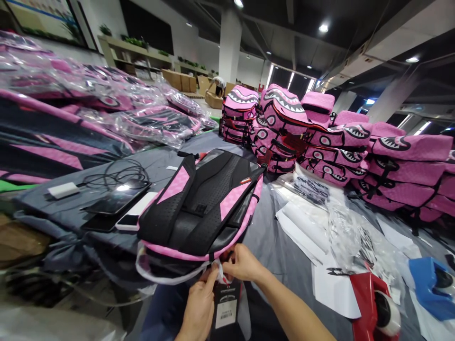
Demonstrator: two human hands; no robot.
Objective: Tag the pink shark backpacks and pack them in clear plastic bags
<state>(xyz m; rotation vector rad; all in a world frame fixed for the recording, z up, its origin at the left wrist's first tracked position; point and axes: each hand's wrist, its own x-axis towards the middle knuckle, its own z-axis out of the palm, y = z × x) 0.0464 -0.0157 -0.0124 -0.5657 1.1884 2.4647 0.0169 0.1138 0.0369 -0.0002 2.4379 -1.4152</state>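
Note:
A pink and black backpack (199,203) lies on the grey-covered table, its straps and padded back facing up. At its near edge, my left hand (201,300) and my right hand (245,265) are close together, fingers pinched on a bunched white strip (219,272). A white band (167,279) curves from the backpack's left side toward my fingers; I cannot tell whether it is plastic or cloth. Just below the fingers hangs a black tag (226,308) with a white barcode label. The fingertips of my right hand are partly hidden against the backpack's edge.
Stacked pink shark-mouth backpacks (284,123) stand at the back right, and plastic-wrapped ones (142,123) pile up on the left. A tablet (119,196), phone and cables lie left. Papers (302,232), a red tape dispenser (369,303) and a blue one (432,286) are right.

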